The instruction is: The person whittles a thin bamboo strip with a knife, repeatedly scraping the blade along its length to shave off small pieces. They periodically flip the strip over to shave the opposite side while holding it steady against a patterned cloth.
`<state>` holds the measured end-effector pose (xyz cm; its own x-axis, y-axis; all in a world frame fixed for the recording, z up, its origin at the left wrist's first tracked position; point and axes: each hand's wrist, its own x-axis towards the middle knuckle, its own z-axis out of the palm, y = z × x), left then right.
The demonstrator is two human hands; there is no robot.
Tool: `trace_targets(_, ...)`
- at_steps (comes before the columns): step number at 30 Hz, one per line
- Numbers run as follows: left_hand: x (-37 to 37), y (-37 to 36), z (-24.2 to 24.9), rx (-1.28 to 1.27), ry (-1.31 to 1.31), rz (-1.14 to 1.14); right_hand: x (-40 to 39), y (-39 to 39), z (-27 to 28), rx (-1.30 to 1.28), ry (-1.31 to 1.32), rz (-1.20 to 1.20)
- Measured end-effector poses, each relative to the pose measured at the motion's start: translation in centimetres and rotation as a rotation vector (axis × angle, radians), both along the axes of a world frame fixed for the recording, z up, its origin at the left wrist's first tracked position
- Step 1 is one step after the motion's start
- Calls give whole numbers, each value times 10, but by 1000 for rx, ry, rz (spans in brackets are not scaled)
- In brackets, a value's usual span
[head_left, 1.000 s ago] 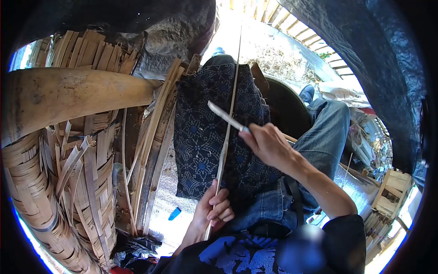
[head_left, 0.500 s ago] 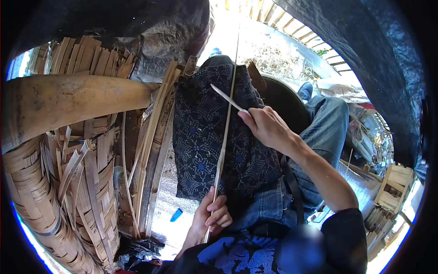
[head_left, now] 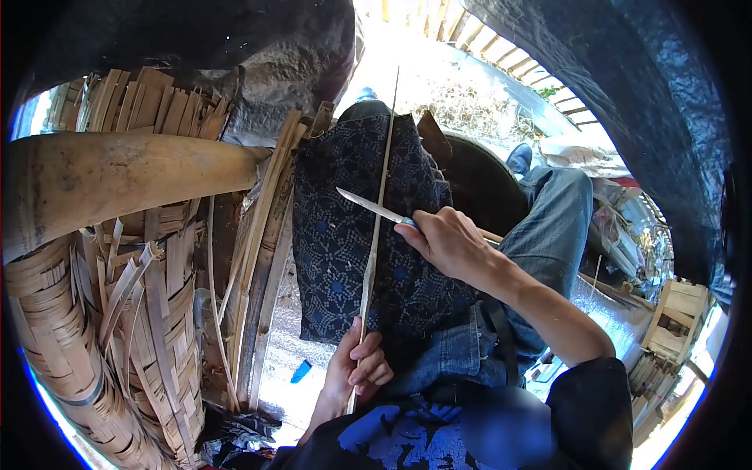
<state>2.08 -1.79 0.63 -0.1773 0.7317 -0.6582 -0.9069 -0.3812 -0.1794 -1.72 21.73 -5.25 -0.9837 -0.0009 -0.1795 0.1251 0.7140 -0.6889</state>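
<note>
My left hand [head_left: 356, 368] is closed around the lower part of a long, thin bamboo strip [head_left: 367, 290]. From there the strip runs up and away over a dark patterned cloth [head_left: 329, 251] laid across my lap. In my right hand [head_left: 453, 244] is a knife [head_left: 362, 203], its blade pointing left and crossing the strip about midway along the cloth. A bit of the knife's long handle shows behind the fist. Near the left hand, the strip looks paler and wider.
On the left, a thick bamboo pole [head_left: 133, 174] juts in above woven bamboo baskets [head_left: 55, 313]. Split bamboo pieces [head_left: 262, 235] lean beside the cloth. A small blue object [head_left: 301, 371] lies on the ground. Dark plastic sheeting [head_left: 627, 102] hangs at upper right; a wooden crate [head_left: 675, 317] stands at right.
My right hand has drawn the knife down along the strip, toward my body, and more of the blade shows left of it. The left hand keeps its grip, nearly in place.
</note>
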Motion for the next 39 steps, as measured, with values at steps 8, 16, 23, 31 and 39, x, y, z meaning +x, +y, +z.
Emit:
trace_targets(8,5,0,8,-57,21,-37,-18,8,-5,-21,-29,-61)
trace_targets(16,2,-1,-3,-32,8,-22,0,7,-9,-112,51,-12)
trace_targets(23,5,-3,7,-68,31,-31,-18,18,-23,-79,50,-43)
trace_targets(31,17,-13,11,-60,1,5,-36,27,-33,-48,82,4)
trace_targets(39,36,-33,28,0,-31,10,-75,52,-46,-38,-64,7)
